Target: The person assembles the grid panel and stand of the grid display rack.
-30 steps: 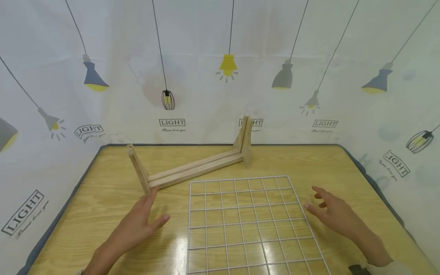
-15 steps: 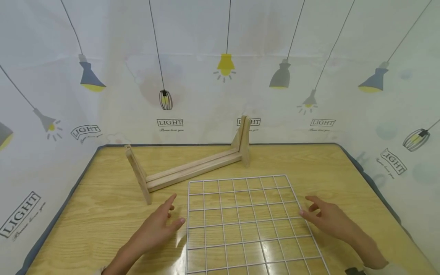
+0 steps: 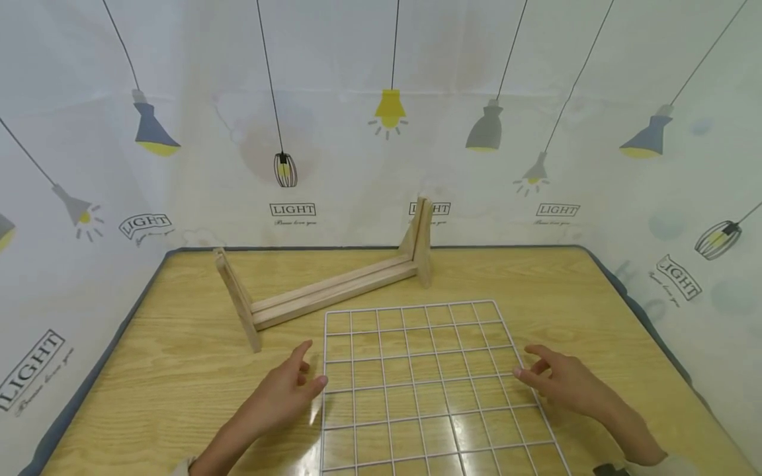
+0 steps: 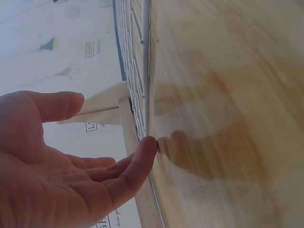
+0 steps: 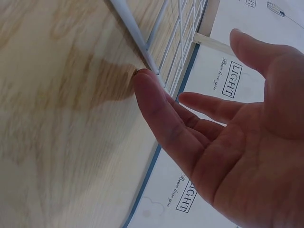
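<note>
The left hand (image 3: pixel 281 393) and right hand (image 3: pixel 570 383) have moved in to opposite edges of the grid (image 3: pixel 415 383), fingers apart; "LIGHT" (image 3: pixel 293 209) repeats on the cloth (image 3: pixel 345 152) behind the grid.

You're in a screened-off work booth: wood-grain tabletop (image 3: pixel 161 370), white sheeting (image 3: pixel 345 39) on three sides, printed with hanging lamps (image 3: pixel 390 104) and LIGHT labels (image 3: pixel 292 209). Room beyond is hidden, so can't tell you home or workshop.
</note>
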A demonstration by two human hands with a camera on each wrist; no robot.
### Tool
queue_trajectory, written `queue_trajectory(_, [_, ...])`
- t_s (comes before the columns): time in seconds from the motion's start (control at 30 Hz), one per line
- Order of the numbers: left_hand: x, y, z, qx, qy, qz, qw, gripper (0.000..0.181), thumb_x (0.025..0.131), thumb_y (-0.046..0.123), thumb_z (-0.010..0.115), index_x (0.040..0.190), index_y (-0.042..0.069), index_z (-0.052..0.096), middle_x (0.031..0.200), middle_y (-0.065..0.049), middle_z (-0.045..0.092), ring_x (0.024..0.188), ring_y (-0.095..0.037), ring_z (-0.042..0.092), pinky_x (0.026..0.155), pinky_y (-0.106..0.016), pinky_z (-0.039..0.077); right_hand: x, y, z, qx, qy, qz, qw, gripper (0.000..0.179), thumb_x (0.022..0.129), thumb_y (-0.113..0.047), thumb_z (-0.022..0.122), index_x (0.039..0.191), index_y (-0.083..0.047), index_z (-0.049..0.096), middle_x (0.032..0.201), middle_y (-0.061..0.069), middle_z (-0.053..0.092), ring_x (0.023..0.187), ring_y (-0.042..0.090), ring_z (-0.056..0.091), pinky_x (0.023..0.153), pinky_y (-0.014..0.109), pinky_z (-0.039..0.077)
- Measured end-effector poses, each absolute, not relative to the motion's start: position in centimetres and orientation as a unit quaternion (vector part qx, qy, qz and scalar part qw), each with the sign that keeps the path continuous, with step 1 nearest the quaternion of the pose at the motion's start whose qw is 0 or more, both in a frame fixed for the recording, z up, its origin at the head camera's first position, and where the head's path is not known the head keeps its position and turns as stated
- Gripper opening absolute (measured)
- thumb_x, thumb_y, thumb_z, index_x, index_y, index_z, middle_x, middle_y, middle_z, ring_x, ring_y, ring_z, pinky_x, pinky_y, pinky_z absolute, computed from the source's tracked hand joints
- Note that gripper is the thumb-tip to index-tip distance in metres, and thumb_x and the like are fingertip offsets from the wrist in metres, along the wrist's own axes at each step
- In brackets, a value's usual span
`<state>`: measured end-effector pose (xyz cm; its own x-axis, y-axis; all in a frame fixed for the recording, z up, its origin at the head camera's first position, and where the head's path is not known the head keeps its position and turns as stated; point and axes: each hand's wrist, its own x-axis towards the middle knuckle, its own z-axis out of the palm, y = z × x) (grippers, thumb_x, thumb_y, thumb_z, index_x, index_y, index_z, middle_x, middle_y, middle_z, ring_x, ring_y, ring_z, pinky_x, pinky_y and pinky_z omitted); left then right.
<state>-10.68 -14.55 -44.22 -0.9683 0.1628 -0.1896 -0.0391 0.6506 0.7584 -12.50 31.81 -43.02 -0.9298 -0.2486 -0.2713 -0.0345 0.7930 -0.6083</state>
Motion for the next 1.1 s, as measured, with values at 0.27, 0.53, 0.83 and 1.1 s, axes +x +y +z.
queue_trajectory(0.27, [-11.1, -14.1, -44.5, 0.029, 0.886, 0.439, 0.144, 0.073, 0.097, 0.033, 0.064, 0.153, 0.001, 0.029, 0.125, -0.022, 0.061, 0.11, -0.036, 0.063, 0.084, -0.052, 0.056, -12.6, 31.7, -43.4, -0.078, 0.933, -0.307, 0.171, 0.071, 0.098, -0.04, 0.061, 0.142, 0.012, 0.04, 0.108, 0.018, 0.068, 0.067, 0.014, 0.065, 0.059, 0.027, 0.053])
queue_trajectory(0.53, [-11.2, -13.4, -44.2, 0.033, 0.863, 0.474, 0.17, 0.072, 0.098, 0.03, 0.064, 0.151, -0.003, 0.029, 0.124, -0.023, 0.061, 0.107, -0.035, 0.064, 0.082, -0.049, 0.057, -12.4, 31.5, -43.4, -0.069, 0.931, -0.314, 0.171, 0.071, 0.097, -0.04, 0.062, 0.141, 0.011, 0.041, 0.108, 0.018, 0.066, 0.071, 0.014, 0.065, 0.06, 0.026, 0.055])
queue_trajectory(0.83, [-11.3, -13.2, -44.7, -0.029, 0.801, 0.573, 0.172, 0.064, 0.1, 0.019, 0.059, 0.149, -0.009, 0.029, 0.124, -0.026, 0.059, 0.076, -0.022, 0.06, 0.066, -0.036, 0.057, -12.2, 30.8, -43.3, -0.061, 0.943, -0.284, 0.159, 0.069, 0.097, -0.042, 0.061, 0.14, 0.01, 0.044, 0.106, 0.016, 0.067, 0.083, 0.018, 0.063, 0.068, 0.034, 0.054])
queue_trajectory(1.1, [-11.8, -13.2, -44.8, -0.073, 0.782, 0.594, 0.174, 0.059, 0.102, 0.016, 0.053, 0.146, -0.015, 0.029, 0.122, -0.028, 0.057, 0.093, -0.025, 0.062, 0.066, -0.038, 0.058, -12.3, 30.3, -43.4, -0.043, 0.947, -0.278, 0.159, 0.072, 0.098, -0.042, 0.06, 0.14, 0.013, 0.041, 0.111, 0.021, 0.066, 0.097, 0.03, 0.065, 0.077, 0.045, 0.056])
